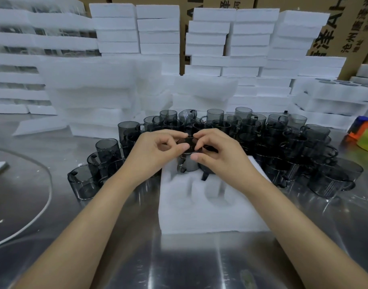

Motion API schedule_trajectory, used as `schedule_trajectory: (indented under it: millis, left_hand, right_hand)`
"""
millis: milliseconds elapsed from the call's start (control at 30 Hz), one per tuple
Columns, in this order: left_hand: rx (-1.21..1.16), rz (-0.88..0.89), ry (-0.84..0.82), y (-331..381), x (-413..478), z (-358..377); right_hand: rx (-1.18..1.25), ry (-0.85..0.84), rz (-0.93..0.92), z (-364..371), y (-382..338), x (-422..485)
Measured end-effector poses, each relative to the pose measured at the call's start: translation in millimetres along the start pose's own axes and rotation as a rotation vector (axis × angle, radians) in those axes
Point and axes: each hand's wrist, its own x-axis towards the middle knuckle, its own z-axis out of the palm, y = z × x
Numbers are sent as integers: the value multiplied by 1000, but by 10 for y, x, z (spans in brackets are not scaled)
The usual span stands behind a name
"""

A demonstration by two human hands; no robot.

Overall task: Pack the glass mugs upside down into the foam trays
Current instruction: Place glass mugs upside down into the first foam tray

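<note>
pinching a smoked glass mug [188, 164] by its upturned base, with left hand [157, 151] and right hand [218, 155] both curled round it from either side. seated mouth-down in a far pocket of the foam tray [199, 215], handle towards the near side. seemingly not yet pushed fully home, though hard to judge behind the fingers. apparently joined by a second mug [206, 174] in the neighbouring pocket under the right hand, dark and only partly visible.

could go wrong in several ways from here. pressing down askew would likely wedge the rim against the pocket wall and tear or crumble the foam, or leave the handle outside its slot and under strain. holding only by fingertips on smooth glass risks a slip and a knock against the neighbour.

crowded close along the tray's far and side edges by loose upright mugs [329, 178] on the steel table [178, 263]. sweeping a wrist or forearm sideways when drawing back could topple them, glass on glass. resting unanchored on slick metal too, so liable to skid under an off-centre push. nearer pockets not yet filled.
</note>
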Motion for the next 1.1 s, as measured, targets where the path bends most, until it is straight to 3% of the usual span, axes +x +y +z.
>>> schedule_trajectory:
  millis: [400, 633, 867, 1100]
  left_hand:
    - [-45, -51, 188, 7, 39, 22]
    - [29, -63, 191, 25, 29, 14]
    - [248, -6, 119, 90, 17, -19]
    - [525, -41, -64, 14, -24, 23]
  right_hand:
    - [-182, -67, -38, 127, -60, 31]
    - [-130, -100, 43, 114, -103, 22]
    - [-188, -110, 53, 110, -92, 34]
    - [-449, -232, 74, 138, -41, 2]
